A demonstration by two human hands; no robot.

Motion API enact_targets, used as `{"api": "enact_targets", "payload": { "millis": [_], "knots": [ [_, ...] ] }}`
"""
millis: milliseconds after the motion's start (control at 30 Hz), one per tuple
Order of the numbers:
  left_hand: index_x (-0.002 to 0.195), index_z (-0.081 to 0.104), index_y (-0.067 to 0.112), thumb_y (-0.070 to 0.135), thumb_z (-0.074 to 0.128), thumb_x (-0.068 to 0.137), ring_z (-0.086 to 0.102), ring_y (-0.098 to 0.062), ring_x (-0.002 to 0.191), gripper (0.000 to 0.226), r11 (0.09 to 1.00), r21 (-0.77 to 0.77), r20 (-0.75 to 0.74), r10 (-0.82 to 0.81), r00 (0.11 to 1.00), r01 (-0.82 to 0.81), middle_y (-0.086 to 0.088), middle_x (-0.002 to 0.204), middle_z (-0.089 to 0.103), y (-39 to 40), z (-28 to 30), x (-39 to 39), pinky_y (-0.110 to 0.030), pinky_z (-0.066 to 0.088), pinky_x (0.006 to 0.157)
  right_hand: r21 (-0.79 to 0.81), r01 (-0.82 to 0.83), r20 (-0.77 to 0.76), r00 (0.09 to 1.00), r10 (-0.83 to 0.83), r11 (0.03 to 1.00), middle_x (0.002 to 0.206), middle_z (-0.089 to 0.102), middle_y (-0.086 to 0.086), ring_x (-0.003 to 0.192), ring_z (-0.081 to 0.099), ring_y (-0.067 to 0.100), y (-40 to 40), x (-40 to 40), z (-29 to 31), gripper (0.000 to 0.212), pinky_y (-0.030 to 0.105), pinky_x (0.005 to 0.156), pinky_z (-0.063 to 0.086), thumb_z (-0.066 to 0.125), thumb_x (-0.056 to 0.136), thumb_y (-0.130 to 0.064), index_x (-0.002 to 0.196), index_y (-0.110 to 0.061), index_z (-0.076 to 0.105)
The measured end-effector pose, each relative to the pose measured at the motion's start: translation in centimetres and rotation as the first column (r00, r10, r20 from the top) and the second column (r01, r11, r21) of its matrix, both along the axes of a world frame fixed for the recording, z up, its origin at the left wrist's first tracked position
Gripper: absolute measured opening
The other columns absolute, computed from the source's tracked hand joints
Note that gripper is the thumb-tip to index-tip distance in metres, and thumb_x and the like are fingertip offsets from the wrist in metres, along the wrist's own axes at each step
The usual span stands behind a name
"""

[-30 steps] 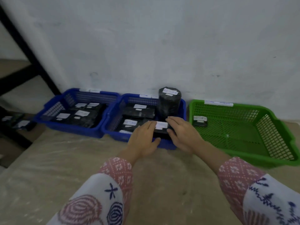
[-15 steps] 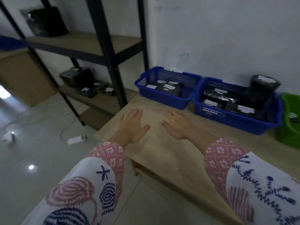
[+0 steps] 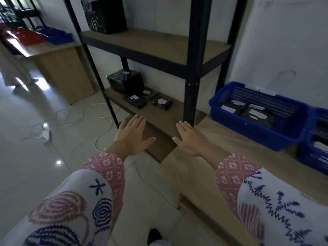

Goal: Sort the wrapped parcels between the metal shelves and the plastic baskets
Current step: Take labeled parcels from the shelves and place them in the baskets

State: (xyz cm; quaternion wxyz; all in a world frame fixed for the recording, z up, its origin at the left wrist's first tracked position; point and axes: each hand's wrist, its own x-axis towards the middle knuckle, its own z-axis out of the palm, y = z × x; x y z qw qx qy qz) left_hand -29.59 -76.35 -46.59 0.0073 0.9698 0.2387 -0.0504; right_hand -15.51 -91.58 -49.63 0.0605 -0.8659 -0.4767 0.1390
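My left hand [image 3: 134, 135] and my right hand [image 3: 189, 139] are stretched forward, fingers straight, holding nothing. Both hover in front of the black metal shelf unit [image 3: 196, 71]. On its lower wooden board lie three small black wrapped parcels with white labels [image 3: 140, 101] and a bigger black wrapped parcel [image 3: 126, 80] behind them. A large black wrapped parcel [image 3: 106, 14] stands on the upper board. To the right, a blue plastic basket [image 3: 253, 128] on a low wooden platform holds several flat black labelled parcels [image 3: 252, 111]. A second blue basket [image 3: 317, 157] is cut off at the right edge.
White cables [image 3: 83, 116] and a white plug strip [image 3: 45, 134] lie on the tiled floor at left. A wooden cabinet [image 3: 65, 71] carries a red basket [image 3: 29, 37] and a blue one [image 3: 58, 37]. A person's legs [image 3: 16, 71] stand far left.
My hands let go of the parcel in the middle blue basket and came away with nothing. My view swung left from the baskets to the metal shelves, with both hands held out flat.
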Motion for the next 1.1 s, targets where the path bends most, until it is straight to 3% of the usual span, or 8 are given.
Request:
{"api": "enact_targets", "payload": {
  "millis": [133,300,500,667,933,1100],
  "knots": [
    [0.150,0.001,0.014,0.061,0.030,0.091,-0.006,-0.016,0.144,0.081,0.998,0.023,-0.083,-0.063,0.995,0.065,-0.001,0.158,-0.003,7.3,0.0,2.6,-0.042,-0.001,0.117,0.000,0.070,-0.080,0.994,-0.070,0.998,0.159,-0.003,0.003,0.146,-0.004,0.017,7.1,2.6,-0.3,0.063,0.038,0.118,0.002,0.023,0.100,-0.042,0.150,-0.010,0.001],
    [0.150,0.002,0.015,0.061,0.033,0.090,-0.004,-0.016,0.145,0.081,0.993,-0.012,-0.079,-0.120,0.990,0.119,0.000,0.158,0.000,15.0,-0.7,6.1,-0.041,0.000,0.116,-0.062,0.142,-0.095,0.985,-0.147,0.988,0.159,-0.002,0.005,0.146,-0.003,0.020,14.4,5.3,-0.8,0.063,0.039,0.118,0.005,0.025,0.100,-0.041,0.150,-0.010,0.002],
    [0.150,0.005,0.015,0.060,0.035,0.090,-0.002,-0.017,0.145,0.081,0.973,-0.062,-0.137,-0.227,0.964,0.220,-0.001,0.158,0.003,22.7,-4.4,10.1,-0.043,0.006,0.117,-0.091,0.234,-0.153,0.957,-0.246,0.968,0.159,-0.002,0.005,0.146,-0.004,0.020,20.9,7.6,-3.2,0.062,0.040,0.117,0.002,0.026,0.100,-0.040,0.150,-0.013,0.003],
    [0.149,0.003,0.015,0.061,0.035,0.090,-0.005,-0.016,0.144,0.082,0.948,-0.134,-0.191,-0.310,0.931,0.288,0.000,0.158,0.000,30.2,-7.4,13.1,-0.042,0.002,0.117,-0.098,0.343,-0.140,0.924,-0.354,0.934,0.159,0.001,0.004,0.147,0.000,0.020,26.9,8.9,-5.2,0.061,0.039,0.118,0.006,0.026,0.100,-0.042,0.150,-0.015,0.005],
    [0.148,0.012,0.012,0.060,0.043,0.087,0.001,-0.014,0.144,0.083,0.849,-0.225,-0.176,-0.518,0.837,0.478,0.000,0.156,0.010,43.4,-10.8,16.9,-0.038,0.005,0.117,-0.058,0.596,-0.251,0.767,-0.590,0.801,0.159,0.007,0.003,0.145,0.011,0.022,38.1,9.5,-8.0,0.058,0.041,0.116,0.017,0.029,0.099,-0.041,0.149,-0.017,0.013],
    [0.148,0.011,0.014,0.060,0.041,0.087,-0.002,-0.015,0.144,0.082,0.793,-0.296,-0.195,-0.596,0.779,0.532,0.000,0.157,0.006,46.1,-13.6,20.2,-0.042,0.004,0.118,-0.100,0.678,-0.191,0.705,-0.683,0.728,0.152,0.026,0.007,0.137,0.029,0.026,41.2,10.6,-8.6,0.052,0.040,0.106,0.031,0.030,0.100,-0.037,0.146,-0.015,0.019]
  ]
}}
